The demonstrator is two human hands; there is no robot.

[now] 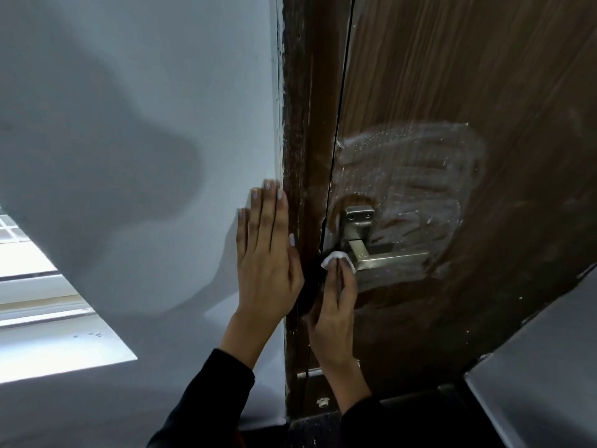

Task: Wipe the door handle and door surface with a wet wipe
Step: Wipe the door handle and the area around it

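A right hand pinches a folded wet wipe against the door handle near the door's latch edge. The left hand, fingers spread, braces flat on the wall. Firm strokes along the lever should serve best.

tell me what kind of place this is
Probably an indoor doorway in a home or flat: a brown wood-grain door with a metal lever handle, a painted wall beside its frame, and a window at left.

Left hand flat, fingers together, pointing up. Right hand raised, fingers pinched.
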